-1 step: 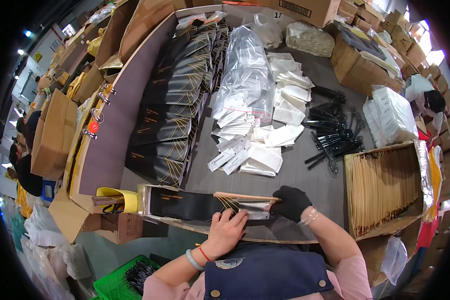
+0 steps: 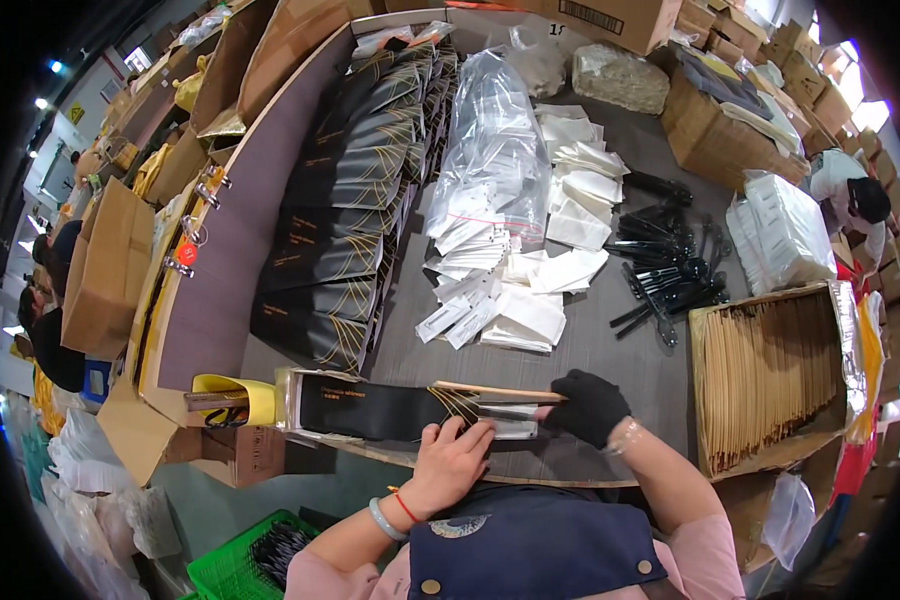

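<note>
A black paper cutlery sleeve (image 2: 365, 408) with gold lines lies across the near table edge, in a shallow holder. My left hand (image 2: 453, 455), bare, presses its fingers on the sleeve's right end, holding it. Wooden chopsticks (image 2: 500, 390) lie along the sleeve's upper edge and reach right to my right hand (image 2: 592, 410), which wears a black glove. Its fingers close around the chopsticks' right end, and the bare thumb tip rests at a white packet (image 2: 513, 422). That packet sticks out of the sleeve's end; what lies inside the sleeve is hidden.
Rows of black sleeves (image 2: 330, 250) stand at left. White packets (image 2: 470, 250) and napkins (image 2: 575, 200) fill the middle, black plastic cutlery (image 2: 670, 260) right of them. A carton of chopsticks (image 2: 770, 380) stands at right; a yellow container (image 2: 235, 400) is left of the holder.
My right hand has shifted slightly right, and the chopsticks have slid a little right with it. The thumb tip now shows beside the white packet. My left hand has hardly moved.
</note>
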A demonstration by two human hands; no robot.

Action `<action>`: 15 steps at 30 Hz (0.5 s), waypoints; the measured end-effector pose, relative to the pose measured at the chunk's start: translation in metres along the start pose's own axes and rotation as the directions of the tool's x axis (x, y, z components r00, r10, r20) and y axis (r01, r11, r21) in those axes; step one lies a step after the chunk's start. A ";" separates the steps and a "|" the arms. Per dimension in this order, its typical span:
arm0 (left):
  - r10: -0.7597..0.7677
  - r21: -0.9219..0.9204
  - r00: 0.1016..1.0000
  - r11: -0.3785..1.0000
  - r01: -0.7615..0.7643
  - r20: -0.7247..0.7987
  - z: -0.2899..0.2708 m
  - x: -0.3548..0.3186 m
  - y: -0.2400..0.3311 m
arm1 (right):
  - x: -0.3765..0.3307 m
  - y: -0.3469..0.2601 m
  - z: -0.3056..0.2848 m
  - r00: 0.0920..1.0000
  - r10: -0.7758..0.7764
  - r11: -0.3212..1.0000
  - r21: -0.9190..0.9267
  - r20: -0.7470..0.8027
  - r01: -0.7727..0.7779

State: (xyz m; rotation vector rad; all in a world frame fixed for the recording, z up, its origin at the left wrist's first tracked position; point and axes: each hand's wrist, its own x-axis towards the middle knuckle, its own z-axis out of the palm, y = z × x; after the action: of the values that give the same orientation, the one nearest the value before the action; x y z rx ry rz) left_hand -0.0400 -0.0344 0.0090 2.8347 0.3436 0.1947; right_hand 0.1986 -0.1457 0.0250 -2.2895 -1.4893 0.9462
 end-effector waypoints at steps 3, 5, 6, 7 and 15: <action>-0.044 -0.118 0.996 0.992 0.035 -0.079 -0.002 -0.008 -0.019 | -0.031 0.014 0.004 0.970 -0.077 0.997 -0.040 -0.233 0.069; -0.108 -0.183 0.992 0.979 0.093 -0.070 -0.014 0.001 -0.027 | -0.051 0.034 0.013 0.938 -0.145 0.984 -0.142 -0.315 0.104; -0.104 -0.159 0.993 0.983 0.095 -0.049 -0.016 0.005 -0.031 | -0.056 0.039 0.016 0.913 -0.219 0.970 -0.176 -0.343 0.166; -0.103 -0.158 0.993 0.983 0.094 -0.050 -0.016 0.007 -0.035 | -0.056 0.042 0.019 0.913 -0.219 0.970 -0.175 -0.344 0.167; 0.036 -0.222 0.999 0.974 -0.037 -0.008 0.005 0.044 -0.011 | -0.021 0.018 0.059 0.789 -0.429 0.895 -0.085 -0.440 0.439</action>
State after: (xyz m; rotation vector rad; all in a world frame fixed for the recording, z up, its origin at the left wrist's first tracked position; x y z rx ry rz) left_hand 0.0006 -0.0138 0.0057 2.6213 0.2535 0.2305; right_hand 0.1683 -0.1805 -0.0213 -1.8390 -1.6602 0.2720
